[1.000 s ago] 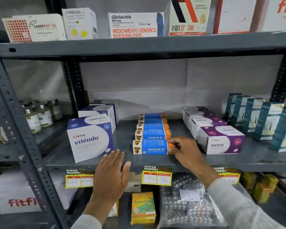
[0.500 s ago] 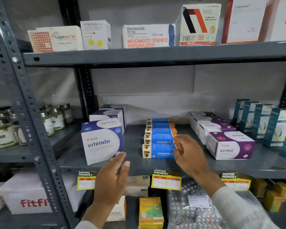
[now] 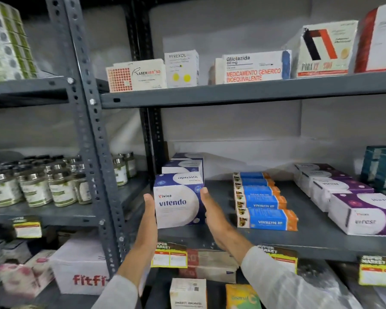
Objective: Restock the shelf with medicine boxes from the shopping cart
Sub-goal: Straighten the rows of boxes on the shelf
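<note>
A blue and white Vitendo box (image 3: 178, 202) stands at the front of the middle shelf (image 3: 303, 238), first in a row of three alike. My left hand (image 3: 149, 217) lies flat against its left side and my right hand (image 3: 212, 214) against its right side, so the box is clasped between both palms. To the right lies a row of blue and orange Vivalyn boxes (image 3: 266, 219), then purple Virest boxes (image 3: 363, 214). No shopping cart is in view.
A grey perforated upright (image 3: 91, 139) stands just left of the box. Glass jars (image 3: 36, 188) fill the left bay. More boxes (image 3: 254, 66) line the upper shelf. Yellow price tags (image 3: 168, 256) hang on the shelf edge, with stock below.
My right hand left the Vivalyn boxes and moved left to the Vitendo box. My left hand rose to its other side. The view shifted left.
</note>
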Available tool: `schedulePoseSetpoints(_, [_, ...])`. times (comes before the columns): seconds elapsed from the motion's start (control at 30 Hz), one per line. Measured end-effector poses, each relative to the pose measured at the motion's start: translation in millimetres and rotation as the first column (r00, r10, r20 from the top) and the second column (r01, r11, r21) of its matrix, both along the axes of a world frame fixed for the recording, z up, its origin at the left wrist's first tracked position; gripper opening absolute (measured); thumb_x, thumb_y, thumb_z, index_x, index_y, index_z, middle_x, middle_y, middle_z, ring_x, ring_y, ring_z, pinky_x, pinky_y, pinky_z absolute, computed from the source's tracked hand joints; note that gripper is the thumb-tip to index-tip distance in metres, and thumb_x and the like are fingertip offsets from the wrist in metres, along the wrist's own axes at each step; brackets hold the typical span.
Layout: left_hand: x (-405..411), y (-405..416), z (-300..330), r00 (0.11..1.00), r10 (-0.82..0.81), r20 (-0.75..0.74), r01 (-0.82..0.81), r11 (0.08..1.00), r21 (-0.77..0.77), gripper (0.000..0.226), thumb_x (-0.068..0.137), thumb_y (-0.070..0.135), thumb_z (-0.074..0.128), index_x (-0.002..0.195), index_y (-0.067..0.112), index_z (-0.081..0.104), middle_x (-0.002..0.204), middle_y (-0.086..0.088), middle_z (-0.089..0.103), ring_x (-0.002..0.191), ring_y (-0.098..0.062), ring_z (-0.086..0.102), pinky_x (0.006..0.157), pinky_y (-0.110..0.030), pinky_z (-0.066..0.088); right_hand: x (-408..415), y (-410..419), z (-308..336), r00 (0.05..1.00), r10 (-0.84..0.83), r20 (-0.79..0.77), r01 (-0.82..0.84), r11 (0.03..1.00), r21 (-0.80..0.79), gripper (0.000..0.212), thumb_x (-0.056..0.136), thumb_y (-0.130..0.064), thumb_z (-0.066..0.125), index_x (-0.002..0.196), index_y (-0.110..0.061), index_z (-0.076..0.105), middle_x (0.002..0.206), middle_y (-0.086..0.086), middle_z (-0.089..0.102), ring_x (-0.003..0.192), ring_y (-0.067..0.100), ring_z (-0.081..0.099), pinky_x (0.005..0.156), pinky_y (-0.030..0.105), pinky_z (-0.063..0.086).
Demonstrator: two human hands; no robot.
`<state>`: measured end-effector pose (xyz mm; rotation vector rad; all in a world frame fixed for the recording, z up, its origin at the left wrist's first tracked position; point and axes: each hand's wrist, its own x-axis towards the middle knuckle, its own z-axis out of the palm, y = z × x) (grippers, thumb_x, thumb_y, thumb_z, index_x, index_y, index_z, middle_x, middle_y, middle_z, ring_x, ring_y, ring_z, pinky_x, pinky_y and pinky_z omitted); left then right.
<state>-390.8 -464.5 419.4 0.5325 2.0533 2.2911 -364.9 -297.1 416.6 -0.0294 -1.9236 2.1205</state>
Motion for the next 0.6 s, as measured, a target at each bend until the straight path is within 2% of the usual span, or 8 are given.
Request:
schedulePoseSetpoints(0.1, [-25.8, -11.1, 3.1, 0.999, -0.021, 0.044, 0.020, 0.999, 0.027, 0.080, 0.094, 0.077, 0.010, 0.123, 0.035, 0.071, 0.119, 0.004, 0.077, 0.112, -0.015, 0.072, 0.091, -0.032, 0.053, -5.5, -13.2, -4.2, 1.000, 0.014, 0.000, -0.014, 0.998, -0.057, 0.042, 0.099, -0.062, 0.035, 0.115, -0.037, 0.064, 0.095, -0.030, 0.076, 0.087, -0.014, 0.069, 0.063, 0.002, 0.049])
schedulePoseSetpoints(0.2, [-43.8, -14.6, 6.8, 0.998, -0.047, 0.044, 0.045, 0.998, 0.037, 0.076, 0.094, 0.076, 0.011, 0.120, 0.036, 0.070, 0.113, 0.008, 0.079, 0.105, -0.007, 0.073, 0.077, -0.020, 0.057, -13.8, -20.4, -5.9, 1.000, -0.016, 0.006, 0.016, 0.998, -0.063, 0.047, 0.100, -0.062, 0.032, 0.122, -0.035, 0.062, 0.105, -0.023, 0.077, 0.096, -0.007, 0.071, 0.076, 0.010, 0.051])
schedulePoseSetpoints(0.3, [-53.0, -14.5, 5.6, 0.997, -0.071, 0.043, 0.070, 0.997, 0.037, 0.069, 0.095, 0.076, 0.012, 0.109, 0.046, 0.073, 0.114, 0.011, 0.078, 0.105, -0.002, 0.072, 0.085, -0.026, 0.050, -19.6, -23.6, -8.6, 1.000, -0.007, 0.028, 0.008, 0.998, -0.062, 0.044, 0.099, -0.066, 0.029, 0.116, -0.041, 0.062, 0.103, -0.025, 0.076, 0.097, -0.008, 0.070, 0.084, 0.016, 0.049])
schedulePoseSetpoints(0.47, [-55.2, -15.9, 3.1, 0.993, -0.109, 0.043, 0.108, 0.994, 0.029, 0.066, 0.092, 0.079, 0.014, 0.111, 0.052, 0.071, 0.119, 0.012, 0.076, 0.109, -0.002, 0.070, 0.091, -0.030, 0.046, -25.3, -21.7, -10.4, 0.999, -0.014, 0.040, 0.016, 0.999, -0.037, 0.057, 0.086, -0.078, 0.031, 0.118, -0.042, 0.062, 0.107, -0.022, 0.077, 0.100, -0.005, 0.070, 0.092, 0.021, 0.047])
schedulePoseSetpoints(0.6, [-53.9, -17.9, 2.9, 0.992, -0.116, 0.039, 0.116, 0.993, 0.012, 0.064, 0.091, 0.079, 0.015, 0.107, 0.057, 0.072, 0.119, 0.013, 0.076, 0.110, -0.001, 0.070, 0.091, -0.029, 0.046, -26.1, -21.1, -11.8, 0.999, -0.016, 0.049, 0.017, 0.999, -0.035, 0.063, 0.079, -0.079, 0.034, 0.120, -0.039, 0.061, 0.105, -0.020, 0.077, 0.098, -0.004, 0.071, 0.085, 0.018, 0.048])
